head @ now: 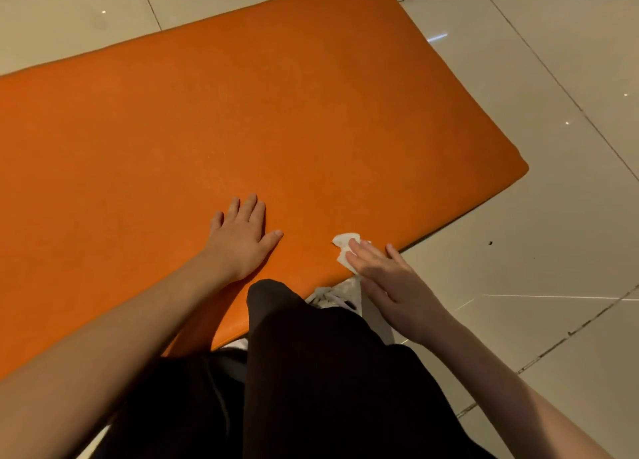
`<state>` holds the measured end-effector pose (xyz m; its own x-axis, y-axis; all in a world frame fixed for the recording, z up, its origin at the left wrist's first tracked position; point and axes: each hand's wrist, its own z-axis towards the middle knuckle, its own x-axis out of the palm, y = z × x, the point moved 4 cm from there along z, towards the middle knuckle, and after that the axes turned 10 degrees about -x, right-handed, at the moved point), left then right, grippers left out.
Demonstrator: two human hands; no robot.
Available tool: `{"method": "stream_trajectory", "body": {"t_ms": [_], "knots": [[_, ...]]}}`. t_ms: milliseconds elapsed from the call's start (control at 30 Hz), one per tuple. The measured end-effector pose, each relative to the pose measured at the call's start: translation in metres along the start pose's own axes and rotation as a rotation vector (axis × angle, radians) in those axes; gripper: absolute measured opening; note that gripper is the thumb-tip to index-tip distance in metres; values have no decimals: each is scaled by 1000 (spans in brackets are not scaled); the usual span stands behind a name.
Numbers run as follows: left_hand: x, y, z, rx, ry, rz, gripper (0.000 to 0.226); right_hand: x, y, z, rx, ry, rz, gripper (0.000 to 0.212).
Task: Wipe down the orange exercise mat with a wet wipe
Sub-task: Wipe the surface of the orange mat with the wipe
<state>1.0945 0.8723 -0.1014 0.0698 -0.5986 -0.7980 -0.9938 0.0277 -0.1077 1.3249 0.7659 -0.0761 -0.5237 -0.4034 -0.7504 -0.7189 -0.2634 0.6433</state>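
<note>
Mat: An orange mat (pixel 242 112) is laid flat on the floor (pixel 539 251) and is seen at a slant. One rounded corner is shown at the right; the left part is cut off by the picture edge.
Wipe: A crumpled white wipe (pixel 341 248) is located on the mat, close to its near edge and just right of the left hand. It is partly covered by fingertips.
Left hand: The left hand (pixel 242 239) is placed palm down on the mat. The fingers are held straight and nearly together, with the thumb spread out to the side. Nothing is held.
Right hand: The right hand (pixel 389 280) is held flat, with its fingers straight and slightly spread. The wipe is pressed under the leading fingertips, not pinched.
Leg: A black trouser leg (pixel 311 372) is seen between the forearms, with the knee over the mat's near edge.
Shoe: A white laced shoe (pixel 333 295) is seen beside that edge, below the right hand, and is partly hidden by the leg.
Floor: Glossy pale tiles with dark joints are shown; small lights are reflected.
</note>
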Motion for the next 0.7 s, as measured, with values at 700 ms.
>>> {"method": "stream_trajectory", "body": {"t_ms": [700], "knots": [[7, -11, -15, 7, -30, 8, 72, -24, 0, 34, 284, 245, -119, 55]]}}
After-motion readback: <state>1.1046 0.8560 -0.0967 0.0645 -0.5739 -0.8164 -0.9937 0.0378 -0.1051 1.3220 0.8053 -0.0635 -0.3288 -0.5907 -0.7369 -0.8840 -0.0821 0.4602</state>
